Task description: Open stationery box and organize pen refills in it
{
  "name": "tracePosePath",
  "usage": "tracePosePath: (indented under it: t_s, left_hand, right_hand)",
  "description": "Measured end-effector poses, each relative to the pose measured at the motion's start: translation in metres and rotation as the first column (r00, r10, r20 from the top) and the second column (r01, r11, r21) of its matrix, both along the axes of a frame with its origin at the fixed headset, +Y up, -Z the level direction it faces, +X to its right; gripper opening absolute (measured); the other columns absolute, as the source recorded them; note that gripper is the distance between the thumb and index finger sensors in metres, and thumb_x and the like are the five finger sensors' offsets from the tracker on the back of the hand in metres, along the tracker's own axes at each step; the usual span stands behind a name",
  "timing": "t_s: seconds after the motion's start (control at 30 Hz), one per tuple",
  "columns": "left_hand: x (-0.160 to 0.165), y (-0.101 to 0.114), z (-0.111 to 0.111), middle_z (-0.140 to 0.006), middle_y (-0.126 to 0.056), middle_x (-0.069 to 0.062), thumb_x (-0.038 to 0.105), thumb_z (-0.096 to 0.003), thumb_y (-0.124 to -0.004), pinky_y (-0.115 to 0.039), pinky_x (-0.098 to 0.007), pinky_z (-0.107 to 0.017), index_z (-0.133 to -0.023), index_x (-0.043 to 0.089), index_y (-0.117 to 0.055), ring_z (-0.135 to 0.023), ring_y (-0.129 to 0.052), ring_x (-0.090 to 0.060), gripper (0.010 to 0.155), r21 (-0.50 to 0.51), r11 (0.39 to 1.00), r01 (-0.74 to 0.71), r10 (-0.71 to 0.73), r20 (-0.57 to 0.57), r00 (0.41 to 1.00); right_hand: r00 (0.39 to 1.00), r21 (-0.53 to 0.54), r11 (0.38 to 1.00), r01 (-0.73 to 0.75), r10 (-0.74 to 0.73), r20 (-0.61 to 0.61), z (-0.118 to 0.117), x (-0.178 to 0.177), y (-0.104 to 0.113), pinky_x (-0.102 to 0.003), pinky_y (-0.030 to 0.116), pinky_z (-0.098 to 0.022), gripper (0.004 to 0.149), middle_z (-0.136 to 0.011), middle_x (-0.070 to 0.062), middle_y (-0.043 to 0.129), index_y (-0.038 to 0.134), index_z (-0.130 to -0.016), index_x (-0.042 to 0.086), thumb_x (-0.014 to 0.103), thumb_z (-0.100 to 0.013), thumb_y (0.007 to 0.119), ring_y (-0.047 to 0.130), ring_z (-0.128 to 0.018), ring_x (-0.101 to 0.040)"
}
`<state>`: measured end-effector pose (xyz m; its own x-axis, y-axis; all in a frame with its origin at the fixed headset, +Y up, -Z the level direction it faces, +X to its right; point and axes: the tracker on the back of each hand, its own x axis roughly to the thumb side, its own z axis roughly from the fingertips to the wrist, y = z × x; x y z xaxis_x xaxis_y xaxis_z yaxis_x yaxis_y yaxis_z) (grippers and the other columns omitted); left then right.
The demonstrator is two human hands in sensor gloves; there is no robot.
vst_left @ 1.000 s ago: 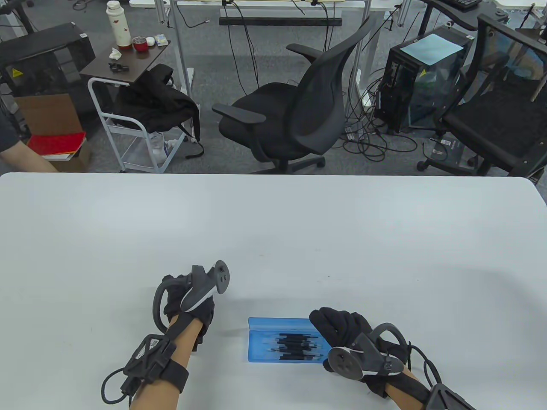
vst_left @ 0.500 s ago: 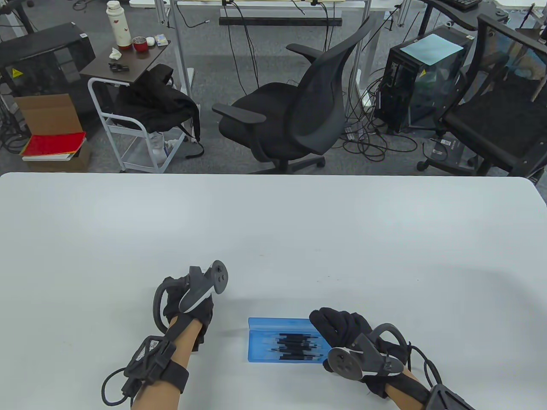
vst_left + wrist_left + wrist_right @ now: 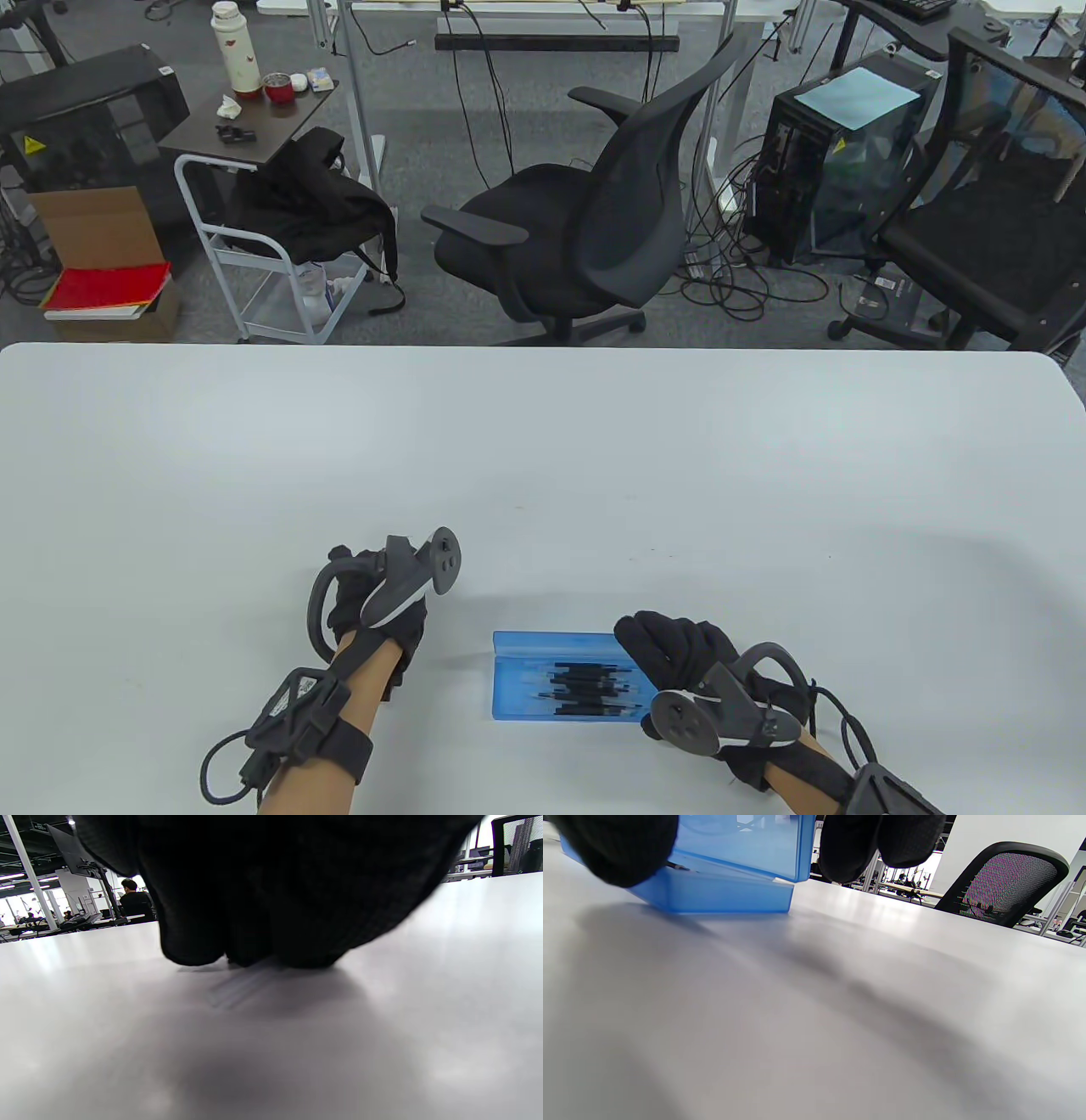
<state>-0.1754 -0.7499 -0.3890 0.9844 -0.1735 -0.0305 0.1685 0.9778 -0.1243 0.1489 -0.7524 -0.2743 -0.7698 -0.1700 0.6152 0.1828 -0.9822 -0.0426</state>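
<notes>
A translucent blue stationery box [image 3: 526, 688] lies near the table's front edge with several black pen refills [image 3: 590, 686] inside. My right hand [image 3: 670, 649] covers the box's right end. The right wrist view shows the lid [image 3: 746, 844] raised above the base [image 3: 712, 895], with the thumb [image 3: 619, 849] on one side of it and the fingers [image 3: 878, 840] on the other. My left hand [image 3: 348, 590] rests on the table to the left of the box, apart from it. Its bunched fingertips [image 3: 195, 950] touch the table over a faint pale streak [image 3: 237, 986]. What they hold, if anything, is hidden.
The white table [image 3: 543, 458] stretches wide behind and beside the box. Beyond its far edge stand a black office chair [image 3: 577, 246], a white cart [image 3: 254, 246] with a black bag, and computer towers [image 3: 840, 161] on the floor.
My left hand has slid slightly toward me and to the right. A person's arm at the far left edge has gone from view. The right hand and the box have not moved.
</notes>
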Motion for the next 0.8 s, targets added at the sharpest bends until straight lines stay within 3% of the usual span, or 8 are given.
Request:
tracePosePath:
  t_s: [0.27, 0.43, 0.63, 0.8]
  left_hand:
    - [0.016, 0.017, 0.022, -0.079, -0.101, -0.002, 0.029, -0.043, -0.095, -0.059, -0.067, -0.075, -0.094, 0.011, -0.083, -0.073, -0.104, -0.029, 0.055, 0.063, 0.998, 0.0, -0.008, 0.131, 0.991]
    - [0.04, 0.048, 0.053, -0.079, -0.101, -0.002, 0.029, -0.0429, -0.095, -0.059, -0.067, -0.075, -0.094, 0.011, -0.082, -0.074, -0.104, -0.029, 0.055, 0.173, 0.985, -0.027, -0.022, 0.274, 0.961]
    - [0.072, 0.076, 0.097, -0.08, -0.1, -0.001, 0.03, -0.043, -0.095, -0.059, -0.067, -0.075, -0.094, 0.012, -0.082, -0.074, -0.104, -0.028, 0.055, 0.296, 0.951, -0.091, -0.059, 0.462, 0.885]
    - [0.092, 0.077, 0.126, -0.08, -0.1, 0.0, 0.03, -0.043, -0.094, -0.059, -0.067, -0.076, -0.094, 0.014, -0.082, -0.076, -0.103, -0.027, 0.055, 0.322, 0.939, -0.121, -0.108, 0.609, 0.786]
  right_hand:
    - [1.0, -0.004, 1.0, 0.002, -0.002, 0.001, 0.0, 0.0, 0.0, -0.06, 0.061, -0.078, 0.113, -0.121, -0.013, 0.024, -0.006, -0.109, 0.02, 0.059, -0.042, 0.076, 0.065, -0.105, -0.041]
    - [1.0, -0.003, 1.0, 0.0, 0.0, 0.002, 0.0, 0.0, 0.0, -0.06, 0.061, -0.078, 0.114, -0.121, -0.014, 0.024, -0.006, -0.109, 0.02, 0.059, -0.042, 0.076, 0.065, -0.105, -0.041]
    - [1.0, -0.001, 1.0, -0.002, 0.002, 0.002, 0.0, 0.0, 0.0, -0.06, 0.061, -0.078, 0.114, -0.121, -0.014, 0.024, -0.006, -0.109, 0.02, 0.059, -0.042, 0.076, 0.065, -0.105, -0.041]
    - [1.0, -0.001, 1.0, -0.001, 0.001, 0.002, 0.0, 0.0, 0.0, -0.06, 0.061, -0.078, 0.114, -0.121, -0.014, 0.024, -0.006, -0.109, 0.02, 0.059, -0.042, 0.076, 0.065, -0.105, -0.041]
